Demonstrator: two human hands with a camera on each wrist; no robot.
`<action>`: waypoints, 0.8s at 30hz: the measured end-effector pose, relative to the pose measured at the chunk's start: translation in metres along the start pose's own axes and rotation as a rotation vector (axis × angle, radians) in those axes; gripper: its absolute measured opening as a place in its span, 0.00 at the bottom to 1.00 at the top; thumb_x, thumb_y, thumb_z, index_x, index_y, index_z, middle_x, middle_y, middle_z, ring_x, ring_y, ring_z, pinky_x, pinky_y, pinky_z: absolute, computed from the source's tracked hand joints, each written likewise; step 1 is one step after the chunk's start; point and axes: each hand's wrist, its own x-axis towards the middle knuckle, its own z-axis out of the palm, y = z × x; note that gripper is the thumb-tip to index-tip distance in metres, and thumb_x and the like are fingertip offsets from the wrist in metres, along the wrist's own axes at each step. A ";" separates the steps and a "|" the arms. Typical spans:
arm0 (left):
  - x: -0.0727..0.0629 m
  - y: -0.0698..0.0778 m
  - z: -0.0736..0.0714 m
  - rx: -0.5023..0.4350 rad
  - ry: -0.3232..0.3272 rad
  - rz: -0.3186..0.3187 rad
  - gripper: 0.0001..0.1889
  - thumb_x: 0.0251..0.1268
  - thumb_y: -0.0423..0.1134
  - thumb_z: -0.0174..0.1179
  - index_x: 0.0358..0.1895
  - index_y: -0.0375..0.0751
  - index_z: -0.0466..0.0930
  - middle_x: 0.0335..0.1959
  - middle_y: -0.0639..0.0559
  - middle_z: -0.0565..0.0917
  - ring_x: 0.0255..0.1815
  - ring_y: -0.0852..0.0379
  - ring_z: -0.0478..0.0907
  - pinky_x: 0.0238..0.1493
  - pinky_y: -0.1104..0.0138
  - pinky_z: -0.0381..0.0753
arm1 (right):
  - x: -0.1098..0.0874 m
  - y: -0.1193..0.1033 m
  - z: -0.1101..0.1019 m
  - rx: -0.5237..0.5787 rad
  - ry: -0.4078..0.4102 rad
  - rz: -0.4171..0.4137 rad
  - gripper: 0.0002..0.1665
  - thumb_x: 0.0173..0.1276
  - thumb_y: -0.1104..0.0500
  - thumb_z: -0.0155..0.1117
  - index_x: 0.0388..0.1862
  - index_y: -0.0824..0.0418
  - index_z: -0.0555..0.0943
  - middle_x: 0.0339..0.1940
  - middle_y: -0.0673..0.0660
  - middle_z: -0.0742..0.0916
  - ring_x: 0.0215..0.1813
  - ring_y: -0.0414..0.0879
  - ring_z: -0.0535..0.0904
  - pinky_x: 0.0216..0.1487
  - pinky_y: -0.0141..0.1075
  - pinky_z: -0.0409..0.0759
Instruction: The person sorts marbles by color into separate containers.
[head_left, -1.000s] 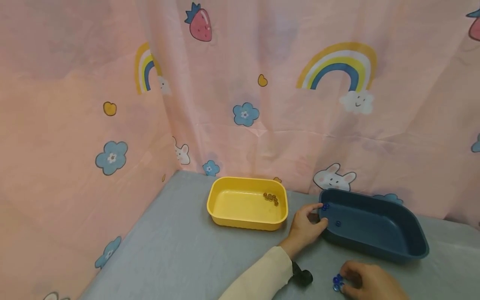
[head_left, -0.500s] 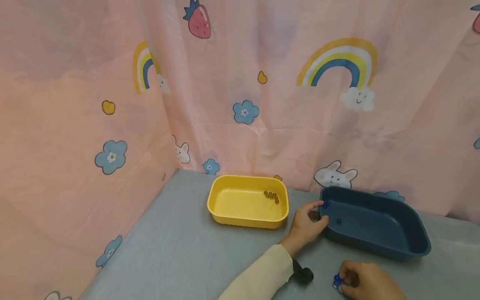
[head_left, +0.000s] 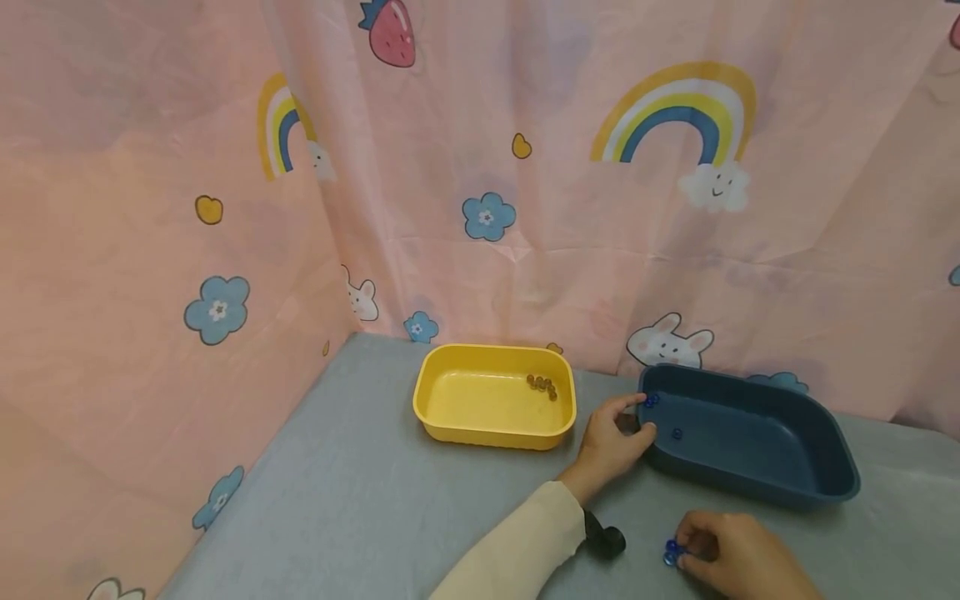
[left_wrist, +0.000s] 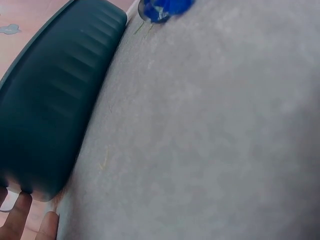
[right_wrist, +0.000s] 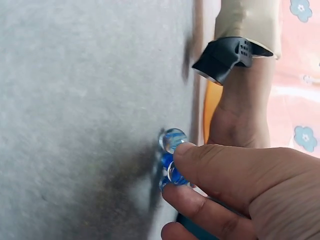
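My left hand [head_left: 609, 450] touches the left end of a dark blue tray [head_left: 757, 492], thumb and index fingertip at its rim. In the left wrist view, other fingers [left_wrist: 19, 215] touch the tray's outer end wall. On the cloth in front of the tray, my right hand [head_left: 738, 550] pinches a blue glass marble [right_wrist: 177, 175] between thumb and index finger. A clear marble with blue swirls [right_wrist: 173, 139] sits right beside it in a small cluster. Inside the blue tray lie a few blue marbles [head_left: 677, 434], some near the left hand's fingertips.
A yellow tray [head_left: 491, 437] stands to the left of the left hand, with several amber marbles [head_left: 542, 384] at its right side. The left wrist wears a black camera [head_left: 603, 537]. Grey cloth [head_left: 360, 500] covers the table, and a pink patterned curtain [head_left: 450, 150] hangs behind.
The head view tips down slightly, so the scene sits higher in it. The left hand stays at the tray's end; the right hand stays at the marble cluster with little movement.
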 end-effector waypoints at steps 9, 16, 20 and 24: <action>0.001 0.001 -0.001 0.001 -0.001 0.000 0.20 0.59 0.39 0.65 0.57 0.51 0.80 0.54 0.52 0.82 0.43 0.68 0.79 0.44 0.77 0.78 | -0.003 0.001 -0.010 -0.009 0.055 -0.049 0.08 0.51 0.52 0.75 0.28 0.45 0.82 0.22 0.38 0.81 0.25 0.27 0.71 0.26 0.29 0.72; 0.002 -0.001 0.000 0.006 -0.006 0.029 0.21 0.59 0.39 0.64 0.57 0.49 0.80 0.54 0.49 0.82 0.42 0.68 0.79 0.43 0.77 0.77 | -0.003 -0.005 -0.026 -0.060 0.132 0.053 0.09 0.51 0.51 0.75 0.29 0.43 0.82 0.26 0.38 0.82 0.27 0.30 0.73 0.29 0.30 0.73; 0.002 -0.001 -0.001 0.020 -0.006 0.046 0.21 0.59 0.39 0.64 0.57 0.48 0.80 0.54 0.49 0.82 0.42 0.68 0.79 0.44 0.78 0.77 | -0.005 -0.006 -0.038 -0.094 0.208 0.047 0.10 0.50 0.52 0.76 0.29 0.44 0.82 0.27 0.38 0.83 0.27 0.31 0.74 0.29 0.31 0.73; 0.002 -0.001 -0.002 0.017 -0.015 0.043 0.21 0.59 0.39 0.64 0.58 0.48 0.80 0.54 0.50 0.82 0.43 0.68 0.80 0.45 0.78 0.77 | -0.007 -0.004 -0.049 -0.097 0.279 0.026 0.10 0.50 0.52 0.76 0.29 0.44 0.82 0.27 0.38 0.84 0.27 0.29 0.75 0.30 0.30 0.75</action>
